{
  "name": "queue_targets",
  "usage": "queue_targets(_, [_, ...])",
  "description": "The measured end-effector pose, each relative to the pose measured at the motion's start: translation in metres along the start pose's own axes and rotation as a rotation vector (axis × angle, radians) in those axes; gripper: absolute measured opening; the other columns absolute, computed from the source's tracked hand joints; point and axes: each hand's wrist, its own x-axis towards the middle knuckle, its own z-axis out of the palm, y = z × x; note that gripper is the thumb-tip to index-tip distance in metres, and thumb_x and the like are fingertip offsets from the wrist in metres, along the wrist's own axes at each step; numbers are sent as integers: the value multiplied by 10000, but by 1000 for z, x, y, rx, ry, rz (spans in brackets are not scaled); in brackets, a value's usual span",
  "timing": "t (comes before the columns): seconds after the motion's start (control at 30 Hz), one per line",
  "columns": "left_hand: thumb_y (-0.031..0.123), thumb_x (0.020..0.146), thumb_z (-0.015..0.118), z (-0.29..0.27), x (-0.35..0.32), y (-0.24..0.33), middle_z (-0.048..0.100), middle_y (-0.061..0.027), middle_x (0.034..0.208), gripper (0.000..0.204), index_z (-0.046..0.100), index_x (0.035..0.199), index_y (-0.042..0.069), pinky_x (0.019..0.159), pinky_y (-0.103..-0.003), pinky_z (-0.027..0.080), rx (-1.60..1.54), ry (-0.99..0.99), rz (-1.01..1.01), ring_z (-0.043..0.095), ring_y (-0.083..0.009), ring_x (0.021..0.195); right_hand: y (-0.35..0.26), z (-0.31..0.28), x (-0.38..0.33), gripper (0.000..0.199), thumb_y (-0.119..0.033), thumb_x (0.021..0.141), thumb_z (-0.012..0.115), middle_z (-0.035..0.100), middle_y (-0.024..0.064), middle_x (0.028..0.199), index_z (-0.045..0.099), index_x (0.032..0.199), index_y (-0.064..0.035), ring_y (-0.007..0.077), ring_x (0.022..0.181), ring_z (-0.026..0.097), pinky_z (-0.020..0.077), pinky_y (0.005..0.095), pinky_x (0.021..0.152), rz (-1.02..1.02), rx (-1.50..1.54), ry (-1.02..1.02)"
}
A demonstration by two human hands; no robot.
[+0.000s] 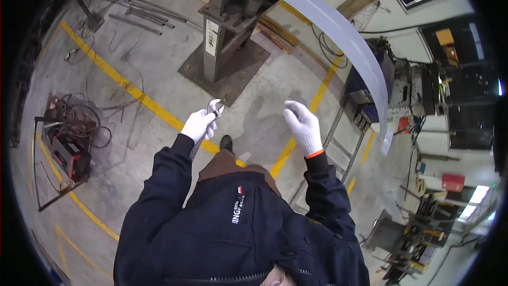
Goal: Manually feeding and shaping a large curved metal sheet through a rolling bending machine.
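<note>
My left hand [199, 124], in a white glove, is closed around an adjustable wrench [214, 109] whose metal jaw points up toward the rolling machine [227, 26]. My right hand [303, 126], also gloved in white, is raised with its fingers apart and holds nothing. A long curved grey metal strip [353, 42] comes out of the machine's rollers and arcs down to the right, ending beyond my right hand. Neither hand touches the strip or the machine.
The machine stands on a steel base plate [222, 66] on the concrete floor, crossed by yellow lines [132, 90]. A welding unit with coiled cables [69, 145] sits at left. Metal rods [143, 13] lie at the back. A blue cabinet [370, 87] and cluttered equipment stand at right.
</note>
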Motion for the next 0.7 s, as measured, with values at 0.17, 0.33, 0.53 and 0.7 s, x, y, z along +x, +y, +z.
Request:
queue_targets(0.17, [266,1063,605,36,86,56,683,-54,759,233,602,958,58,449,-283,476,-98,84,-10,620,-138,504,-43,-41,171,302,-149,973,720,766,168,1128,718,1233,4,227,992,751,569,322,900,-278,-171,-102])
queue_targets(0.33, [408,977,743,78,169,113,632,-74,625,420,661,883,7,383,-323,443,-4,205,-65,580,-155,418,-78,-53,341,328,-179,942,759,748,153,1089,721,1223,-13,262,991,730,566,361,897,-648,-344,-104])
queue_targets(0.53, [538,904,788,78,247,105,644,-88,662,573,665,855,-19,469,-340,474,-114,387,-45,601,-174,484,-99,29,513,457,-284,925,787,730,195,1243,711,1275,1,328,1191,688,514,395,1054,-1050,-357,-347])
queue_targets(0.7, [383,1002,705,99,310,77,619,-51,688,396,668,936,-6,487,-331,438,-411,446,63,559,-132,512,-76,78,588,486,-305,984,735,703,216,1282,671,1336,25,318,1186,683,503,380,1063,-1053,-395,-500])
